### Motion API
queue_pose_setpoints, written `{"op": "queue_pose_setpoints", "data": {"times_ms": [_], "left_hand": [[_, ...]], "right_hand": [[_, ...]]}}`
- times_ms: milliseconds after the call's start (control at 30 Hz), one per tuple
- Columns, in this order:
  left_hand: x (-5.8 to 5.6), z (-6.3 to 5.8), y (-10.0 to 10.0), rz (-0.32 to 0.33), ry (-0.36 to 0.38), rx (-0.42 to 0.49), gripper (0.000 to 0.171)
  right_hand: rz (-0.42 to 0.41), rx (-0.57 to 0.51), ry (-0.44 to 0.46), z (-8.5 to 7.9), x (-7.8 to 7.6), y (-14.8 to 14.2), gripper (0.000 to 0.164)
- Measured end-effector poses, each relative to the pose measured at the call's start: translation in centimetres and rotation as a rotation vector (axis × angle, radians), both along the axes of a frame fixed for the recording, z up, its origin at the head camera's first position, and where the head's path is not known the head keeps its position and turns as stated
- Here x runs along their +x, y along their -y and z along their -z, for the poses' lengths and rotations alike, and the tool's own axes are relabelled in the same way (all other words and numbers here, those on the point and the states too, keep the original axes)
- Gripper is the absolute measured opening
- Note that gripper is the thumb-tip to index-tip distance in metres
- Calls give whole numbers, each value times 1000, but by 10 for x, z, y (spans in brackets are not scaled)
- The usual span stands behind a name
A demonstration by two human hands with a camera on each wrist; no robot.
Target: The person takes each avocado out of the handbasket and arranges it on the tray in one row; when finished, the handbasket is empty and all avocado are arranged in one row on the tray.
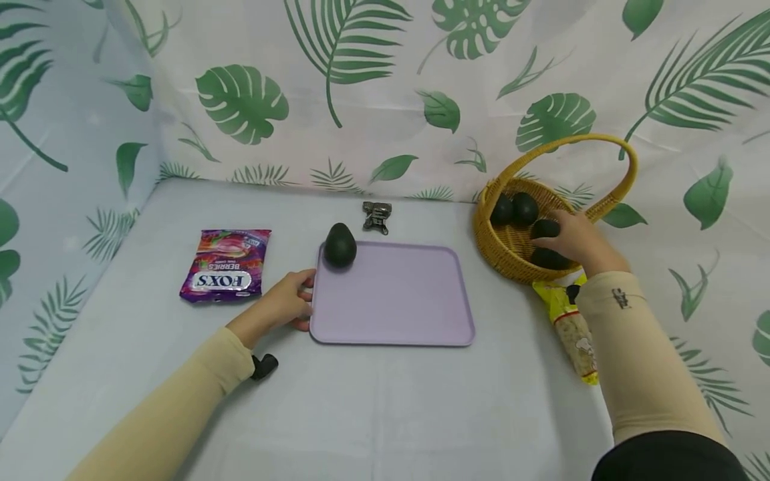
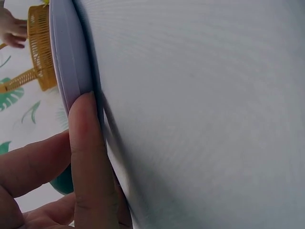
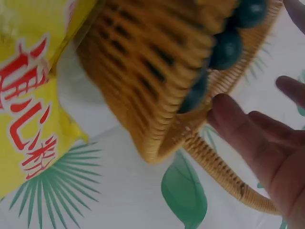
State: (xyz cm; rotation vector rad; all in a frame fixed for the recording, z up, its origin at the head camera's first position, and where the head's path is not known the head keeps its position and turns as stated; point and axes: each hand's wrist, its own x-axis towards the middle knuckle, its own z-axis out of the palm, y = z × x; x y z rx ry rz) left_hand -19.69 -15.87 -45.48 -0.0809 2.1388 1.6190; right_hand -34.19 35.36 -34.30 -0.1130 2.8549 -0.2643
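My left hand point(image 1: 283, 304) touches the left edge of a lilac tray point(image 1: 397, 294); in the left wrist view a straight finger point(image 2: 86, 143) lies against its rim. One dark avocado point(image 1: 339, 245) sits at the tray's far left corner. Reaching over the right side of a wicker basket point(image 1: 490, 244), my right hand point(image 1: 574, 237) has its fingers beside a dark avocado point(image 1: 545, 228). Several avocados lie inside the basket. In the right wrist view the fingers point(image 3: 238, 124) are spread near the basket's rim, with nothing seen between them.
A purple Fox's candy bag point(image 1: 225, 266) lies left of the tray. Behind the tray is a small dark metallic object point(image 1: 377, 217). A yellow macaroni bag point(image 1: 574, 334) lies before the basket, partly under the right sleeve. The basket's tall handle point(image 1: 577, 139) arches above it.
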Motion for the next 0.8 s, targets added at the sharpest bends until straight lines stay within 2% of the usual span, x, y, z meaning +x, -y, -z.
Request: {"op": "queue_pose_setpoints", "data": {"times_ms": [200,333,433,633,800], "left_hand": [[0,2,0,-2,-6,-6,90],[0,2,0,1,-12,-6,90],[0,2,0,0,-12,-9,90],[0,3,1,-9,-12,-12,89],[-1,5,3,-15,-19,-8,88]], "right_hand": [[22,124,113,12,-2,-2,97],[41,170,199,19,-2,-2,87],[40,162,209,24,-3,-4,84],[18,105,164,30,-5,-5,79],[33,51,187,35,-5,-2,83]]}}
